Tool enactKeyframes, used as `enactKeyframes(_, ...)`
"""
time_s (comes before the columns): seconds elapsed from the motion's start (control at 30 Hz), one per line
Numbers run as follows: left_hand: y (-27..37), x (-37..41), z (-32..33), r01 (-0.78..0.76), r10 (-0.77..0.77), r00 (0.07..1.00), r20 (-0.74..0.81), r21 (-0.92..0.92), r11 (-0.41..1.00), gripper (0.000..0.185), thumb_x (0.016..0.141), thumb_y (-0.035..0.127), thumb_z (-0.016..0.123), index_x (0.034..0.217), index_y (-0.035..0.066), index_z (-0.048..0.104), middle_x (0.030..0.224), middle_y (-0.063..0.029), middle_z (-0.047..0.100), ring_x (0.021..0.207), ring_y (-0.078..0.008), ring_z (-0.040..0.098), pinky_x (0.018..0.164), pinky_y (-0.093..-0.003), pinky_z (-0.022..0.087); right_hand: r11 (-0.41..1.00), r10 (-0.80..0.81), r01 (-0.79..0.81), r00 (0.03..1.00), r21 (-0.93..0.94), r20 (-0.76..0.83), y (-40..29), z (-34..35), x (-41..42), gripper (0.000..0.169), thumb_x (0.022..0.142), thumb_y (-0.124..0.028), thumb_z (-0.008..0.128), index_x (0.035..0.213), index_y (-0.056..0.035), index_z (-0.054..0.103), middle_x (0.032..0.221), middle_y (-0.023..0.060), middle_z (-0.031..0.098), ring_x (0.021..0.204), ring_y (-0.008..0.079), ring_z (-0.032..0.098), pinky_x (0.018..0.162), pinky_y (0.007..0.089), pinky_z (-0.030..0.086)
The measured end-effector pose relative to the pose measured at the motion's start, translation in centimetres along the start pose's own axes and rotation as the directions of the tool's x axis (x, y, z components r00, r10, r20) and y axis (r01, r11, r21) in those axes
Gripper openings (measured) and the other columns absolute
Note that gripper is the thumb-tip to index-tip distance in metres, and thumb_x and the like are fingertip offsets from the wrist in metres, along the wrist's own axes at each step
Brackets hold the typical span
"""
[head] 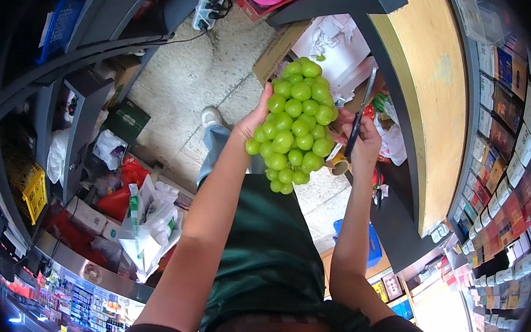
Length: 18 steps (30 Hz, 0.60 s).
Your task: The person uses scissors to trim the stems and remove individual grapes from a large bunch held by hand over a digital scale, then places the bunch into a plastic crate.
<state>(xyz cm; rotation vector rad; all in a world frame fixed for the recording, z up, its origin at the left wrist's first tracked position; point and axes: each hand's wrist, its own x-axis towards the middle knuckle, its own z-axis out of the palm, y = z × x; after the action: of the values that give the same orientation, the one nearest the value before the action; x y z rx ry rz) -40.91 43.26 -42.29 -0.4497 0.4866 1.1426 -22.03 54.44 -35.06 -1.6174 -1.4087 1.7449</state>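
Observation:
A large bunch of green grapes (296, 126) fills the middle of the view, held up by my left hand (256, 116) at its left side; most of those fingers are hidden behind the fruit. Right of the bunch, my right hand (366, 139) is closed around a pair of scissors (358, 122) with dark handles, their blades pointing up in the picture. The fingertips of my right hand are close to the grapes; whether they touch cannot be told. Beyond the bunch, a single green grape (320, 58) lies on white material in an open cardboard box (279, 50).
A power strip (204, 9) with plugs and cables lies on the floor at the top. Shelves with plastic bags (149, 222) and a yellow basket (34, 192) stand left. A wooden counter (433, 85) curves along the right, beside priced packets. A blue container (374, 245) stands lower right.

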Motion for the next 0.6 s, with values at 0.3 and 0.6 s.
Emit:
enactKeyframes(0.3, 0.9, 0.4, -0.1, 0.101, -0.085, 0.991, -0.101, 0.167, 0.981, 0.074, 0.086, 0.063, 0.046, 0.135, 0.008, 0.042, 0.128, -0.0102, 0.053, 0.109, -0.0191, 0.057, 0.093, -0.0325, 0.047, 0.985, 0.016, -0.02, 1.0, -0.172, -0.027, -4.9, 3.2, -5.2, 0.026, 0.072, -0.005, 0.077, 0.089, -0.001, 0.058, 0.08, 0.0028, 0.064, 0.071, 0.0077, 0.06, 0.062, 0.0222, 0.048)
enactKeyframes(0.6, 0.2, 1.0, -0.4, 0.026, 0.008, 0.992, -0.125, 0.266, 0.964, 0.068, 0.09, 0.056, 0.044, 0.136, 0.006, 0.038, 0.129, -0.0097, 0.051, 0.111, -0.0188, 0.055, 0.095, -0.0319, 0.045, 0.676, -0.203, 0.157, 0.979, -0.72, 0.023, -5.7, 6.9, -2.6, 0.036, 0.065, -0.017, 0.081, 0.09, -0.0006, 0.059, 0.076, 0.0094, 0.064, 0.068, 0.0228, 0.06, 0.063, 0.0327, 0.047)
